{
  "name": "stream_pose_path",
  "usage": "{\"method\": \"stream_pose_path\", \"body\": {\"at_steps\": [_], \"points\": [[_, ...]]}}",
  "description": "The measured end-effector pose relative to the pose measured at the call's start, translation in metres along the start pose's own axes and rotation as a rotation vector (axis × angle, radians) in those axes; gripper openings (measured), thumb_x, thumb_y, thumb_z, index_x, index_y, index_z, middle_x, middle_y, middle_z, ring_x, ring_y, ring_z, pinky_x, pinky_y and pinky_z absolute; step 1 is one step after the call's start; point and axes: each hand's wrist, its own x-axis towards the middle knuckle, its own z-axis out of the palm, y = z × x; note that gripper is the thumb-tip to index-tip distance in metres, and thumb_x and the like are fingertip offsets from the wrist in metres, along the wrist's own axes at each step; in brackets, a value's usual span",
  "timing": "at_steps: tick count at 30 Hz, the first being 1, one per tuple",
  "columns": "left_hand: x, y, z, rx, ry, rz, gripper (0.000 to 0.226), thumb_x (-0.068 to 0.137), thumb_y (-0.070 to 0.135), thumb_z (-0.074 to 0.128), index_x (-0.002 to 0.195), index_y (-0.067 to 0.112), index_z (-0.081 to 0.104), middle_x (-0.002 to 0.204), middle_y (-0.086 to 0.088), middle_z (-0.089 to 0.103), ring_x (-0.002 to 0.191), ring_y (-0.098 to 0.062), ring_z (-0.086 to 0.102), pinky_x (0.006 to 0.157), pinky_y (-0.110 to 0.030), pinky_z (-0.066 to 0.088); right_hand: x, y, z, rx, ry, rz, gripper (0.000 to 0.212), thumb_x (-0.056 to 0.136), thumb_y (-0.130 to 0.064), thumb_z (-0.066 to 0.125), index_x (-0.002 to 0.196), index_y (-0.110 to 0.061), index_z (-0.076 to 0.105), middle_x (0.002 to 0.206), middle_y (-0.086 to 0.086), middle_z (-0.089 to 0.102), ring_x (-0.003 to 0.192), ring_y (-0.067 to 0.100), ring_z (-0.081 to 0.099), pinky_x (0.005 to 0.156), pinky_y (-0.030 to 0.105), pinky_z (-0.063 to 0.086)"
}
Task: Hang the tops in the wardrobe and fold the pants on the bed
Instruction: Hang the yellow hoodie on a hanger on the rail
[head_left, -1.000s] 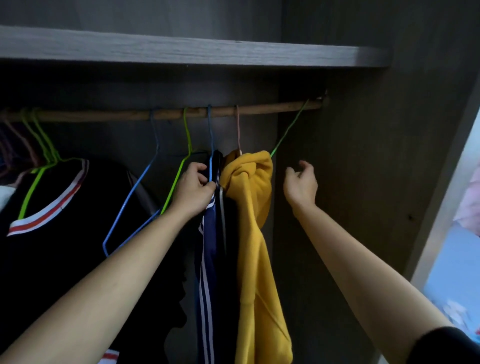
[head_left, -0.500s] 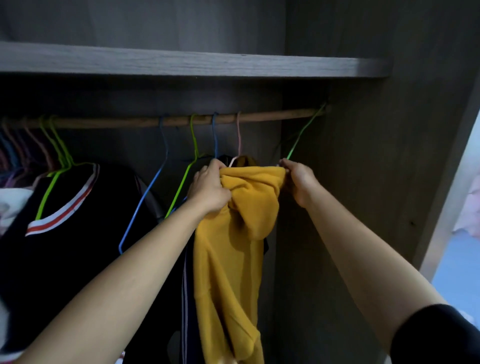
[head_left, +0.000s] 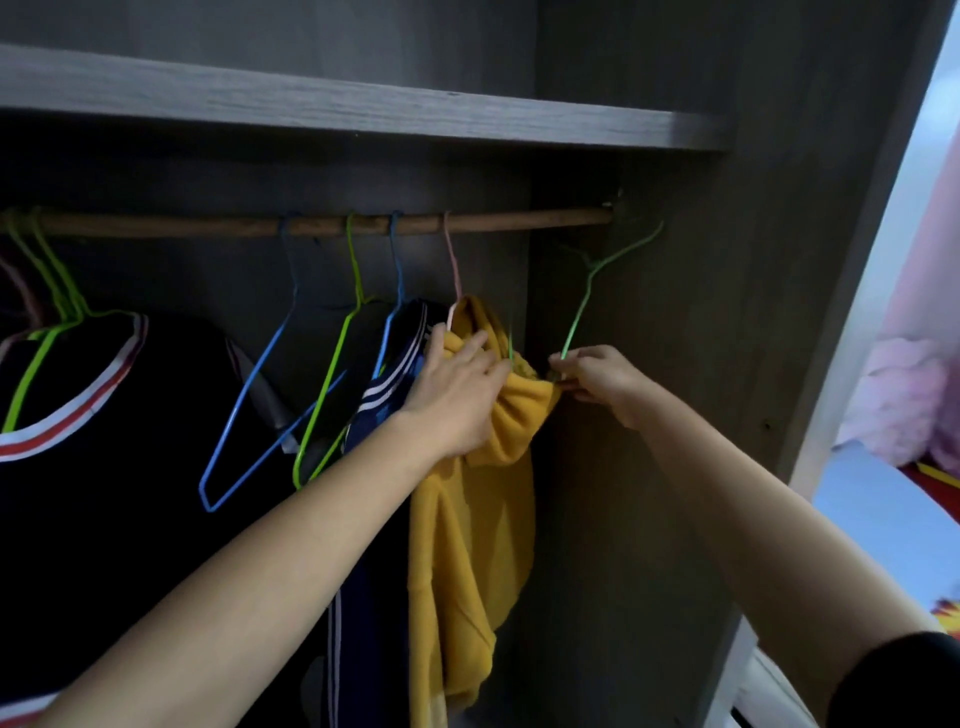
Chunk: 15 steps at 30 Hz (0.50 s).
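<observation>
- While the left grip squeezed the yellow top, the right grip pinched the green hanger.
- It looked best to push the hanger into the neck slowly.

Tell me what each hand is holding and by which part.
Left grip clutches the yellow top by its bunched upper fabric. Right grip pinches the green hanger low on its wire, beside that fabric.

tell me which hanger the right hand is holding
The light green hanger furthest right, past the yellow top; the right hand pinches its lower wire. The others hang further left on the rail.
</observation>
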Motion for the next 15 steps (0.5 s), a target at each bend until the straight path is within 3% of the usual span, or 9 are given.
{"method": "stream_pose_path", "body": {"at_steps": [4, 7, 11, 13, 15], "points": [[-0.002, 0.015, 0.0, -0.031, 0.056, 0.046, 0.041, 0.09, 0.047, 0.049, 0.125, 0.027, 0.056, 0.123, -0.003, 0.061, 0.127, -0.028, 0.046, 0.114, -0.063, 0.005, 0.004, 0.003, 0.001, 0.119, 0.046, -0.092, 0.023, 0.101, -0.025, 0.054, 0.121, -0.017, 0.065, 0.106, 0.001, 0.068, 0.099, 0.016, 0.062, 0.078, 0.03, 0.048], [-0.002, 0.012, 0.0, -0.017, 0.076, 0.07, 0.023, 0.09, 0.035, 0.055, 0.111, 0.032, 0.065, 0.113, 0.001, 0.064, 0.121, -0.028, 0.049, 0.113, -0.063, 0.009, 0.013, -0.01, 0.005, 0.25, 0.143, -0.154, 0.025, 0.103, -0.023, 0.05, 0.123, -0.015, 0.063, 0.101, 0.0, 0.066, 0.098, 0.017, 0.063, 0.077, 0.027, 0.049], [-0.015, 0.001, 0.011, 0.178, -0.065, 0.048, 0.025, 0.087, 0.022, 0.058, 0.107, 0.026, 0.071, 0.121, -0.006, 0.062, 0.13, -0.032, 0.04, 0.112, -0.066, -0.002, 0.018, -0.034, 0.002, 0.564, 0.298, -0.125, 0.028, 0.105, -0.024, 0.043, 0.125, -0.015, 0.06, 0.084, -0.001, 0.058, 0.065, 0.009, 0.057, 0.057, 0.022, 0.051], [-0.022, -0.005, 0.018, 0.182, -0.06, 0.035, 0.027, 0.087, 0.022, 0.06, 0.111, 0.028, 0.071, 0.122, -0.006, 0.061, 0.131, -0.032, 0.039, 0.113, -0.065, -0.006, 0.017, -0.033, -0.002, 0.508, 0.289, -0.12, 0.031, 0.104, -0.027, 0.044, 0.13, -0.017, 0.059, 0.08, -0.002, 0.054, 0.061, 0.009, 0.051, 0.049, 0.022, 0.044], [-0.023, -0.008, 0.02, 0.136, -0.01, 0.032, 0.027, 0.087, 0.026, 0.061, 0.112, 0.032, 0.07, 0.119, -0.003, 0.062, 0.128, -0.03, 0.042, 0.113, -0.064, -0.005, 0.016, -0.025, -0.006, 0.29, 0.28, -0.145, 0.036, 0.105, -0.032, 0.043, 0.137, -0.019, 0.054, 0.085, -0.001, 0.056, 0.062, 0.008, 0.052, 0.049, 0.021, 0.041]]}}
